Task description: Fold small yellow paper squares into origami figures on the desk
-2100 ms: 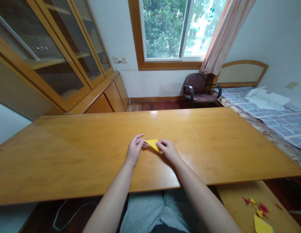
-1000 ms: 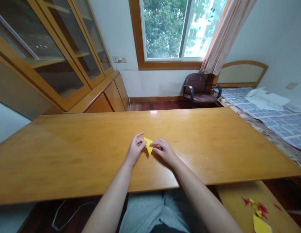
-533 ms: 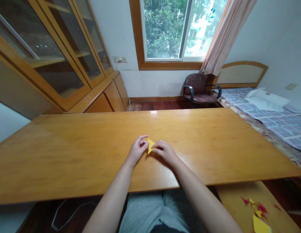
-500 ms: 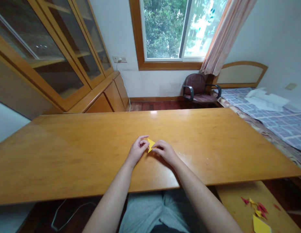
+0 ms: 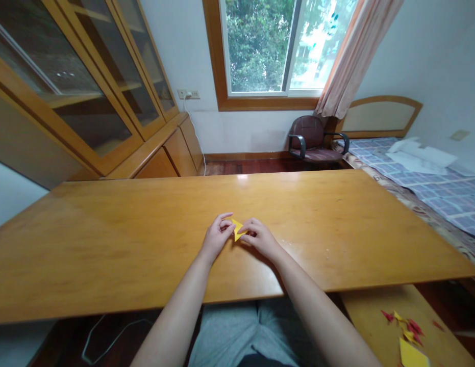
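A small piece of folded yellow paper with pointed corners is held between both hands, just above the table. My left hand pinches its left side with thumb and fingers, one finger stretched out above. From the right, my right hand grips the other side, with its thumb below and its fingers across the paper. The fingers cover part of the folds.
On a lower wooden surface at bottom right lie several red and yellow folded paper pieces and a yellow paper stack. A chair and a bed stand beyond the table; a glass-door cabinet is at left.
The fingers of my right hand have shifted slightly over the yellow paper, which has tilted a little. My left hand keeps almost the same place.
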Demonstrator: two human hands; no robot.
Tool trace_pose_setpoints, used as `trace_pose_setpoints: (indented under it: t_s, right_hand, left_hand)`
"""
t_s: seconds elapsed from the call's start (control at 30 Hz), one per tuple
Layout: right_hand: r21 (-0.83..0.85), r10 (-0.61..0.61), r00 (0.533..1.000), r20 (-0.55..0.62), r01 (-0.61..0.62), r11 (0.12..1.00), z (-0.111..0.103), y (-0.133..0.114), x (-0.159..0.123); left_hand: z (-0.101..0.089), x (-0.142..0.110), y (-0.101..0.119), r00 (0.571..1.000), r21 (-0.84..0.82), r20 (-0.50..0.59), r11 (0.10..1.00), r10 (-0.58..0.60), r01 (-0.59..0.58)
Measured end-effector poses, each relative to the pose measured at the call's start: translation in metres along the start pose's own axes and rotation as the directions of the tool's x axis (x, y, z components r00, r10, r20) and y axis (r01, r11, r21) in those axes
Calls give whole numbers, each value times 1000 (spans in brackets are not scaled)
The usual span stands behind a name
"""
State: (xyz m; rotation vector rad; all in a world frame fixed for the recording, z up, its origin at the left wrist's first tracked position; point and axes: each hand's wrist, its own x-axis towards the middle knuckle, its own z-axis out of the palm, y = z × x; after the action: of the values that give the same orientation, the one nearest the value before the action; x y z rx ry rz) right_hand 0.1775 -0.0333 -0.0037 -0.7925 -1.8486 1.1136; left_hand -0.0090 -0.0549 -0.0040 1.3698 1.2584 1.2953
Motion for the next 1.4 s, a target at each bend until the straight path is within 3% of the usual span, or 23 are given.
trace_pose_setpoints:
  t_s: [0.4, 0.6, 0.87, 1.07, 1.23, 1.4]
  right_hand:
    - [-100, 28, 998, -59, -33, 994, 0, 3, 1]
    - [-115, 60, 993, -101, -72, 991, 0, 2, 2]
    - [-99, 70, 990, -119, -82, 992, 1, 3, 1]
    - [56, 208, 970, -129, -202, 978, 4, 6, 0]
    - [95, 234, 964, -124, -224, 970, 4, 7, 0]
    - [88, 242, 961, -131, -232, 969, 2, 7, 0]
  left_hand:
    - [2, -5, 4, 997, 53, 62, 998, -38, 34]
    - [1, -6, 11, 996, 77, 87, 997, 7, -14]
    - [1, -5, 4, 997, 214, 57, 974, 56, -67]
    - [1, -4, -2, 998, 103, 65, 995, 4, -11]
    - [2, -3, -3, 995, 0, 88, 999, -53, 53]
    - [2, -4, 2, 996, 51, 81, 998, -38, 34]
